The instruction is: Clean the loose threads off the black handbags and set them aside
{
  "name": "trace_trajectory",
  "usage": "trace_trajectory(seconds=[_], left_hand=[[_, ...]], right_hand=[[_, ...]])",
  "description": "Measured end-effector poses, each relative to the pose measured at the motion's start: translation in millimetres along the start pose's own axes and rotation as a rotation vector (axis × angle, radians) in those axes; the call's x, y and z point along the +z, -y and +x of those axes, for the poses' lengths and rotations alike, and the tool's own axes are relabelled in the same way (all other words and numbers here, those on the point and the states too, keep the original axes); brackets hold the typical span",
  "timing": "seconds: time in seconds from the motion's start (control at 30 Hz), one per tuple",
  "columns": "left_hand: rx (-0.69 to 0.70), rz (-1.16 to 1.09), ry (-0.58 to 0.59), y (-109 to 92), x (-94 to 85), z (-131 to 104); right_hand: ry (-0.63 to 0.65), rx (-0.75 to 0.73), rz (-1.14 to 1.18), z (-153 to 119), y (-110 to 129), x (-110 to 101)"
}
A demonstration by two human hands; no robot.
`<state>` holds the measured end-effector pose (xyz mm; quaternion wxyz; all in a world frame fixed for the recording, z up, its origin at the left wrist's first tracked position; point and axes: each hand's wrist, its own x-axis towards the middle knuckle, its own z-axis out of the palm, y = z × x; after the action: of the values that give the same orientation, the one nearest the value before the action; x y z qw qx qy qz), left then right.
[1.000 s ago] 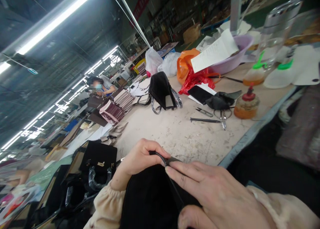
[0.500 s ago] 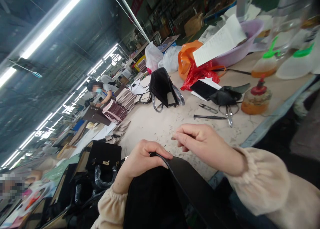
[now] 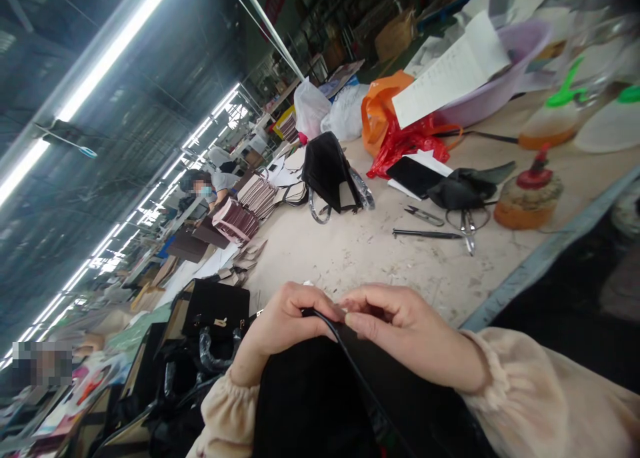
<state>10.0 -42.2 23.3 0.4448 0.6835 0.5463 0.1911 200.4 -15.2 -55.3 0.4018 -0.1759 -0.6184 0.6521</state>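
Note:
A black bag stands close in front of me, its lower part cut off by the frame. My left hand is closed on the bag's upper edge, thumb inside and fingers over the rim. Right beside those fingertips, my right hand is bent in a pinch against the outer side of the same edge. What its thumb and fingertips hold is too small to make out.
On the table lie thread snips, a black pen-like tool, a phone and a glue bottle with a red cap. Another black bag stands farther back. Finished-looking black handbags crowd the left. A person sits beyond stacked panels.
My right hand has come left and down from above the table to the bag's edge, bringing a tiny piece in its fingertips. My left hand keeps its grip.

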Motion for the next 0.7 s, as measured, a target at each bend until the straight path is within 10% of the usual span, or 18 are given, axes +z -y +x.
trace_trajectory(seconds=[0.27,0.7], left_hand=[[-0.02,-0.025,-0.022,1,0.5,0],[-0.075,-0.09,-0.007,0,1.7,-1]], right_hand=[[0.075,-0.4,-0.241,-9,-3,-1],[0.121,-0.468,-0.293,-14,1,-5]])
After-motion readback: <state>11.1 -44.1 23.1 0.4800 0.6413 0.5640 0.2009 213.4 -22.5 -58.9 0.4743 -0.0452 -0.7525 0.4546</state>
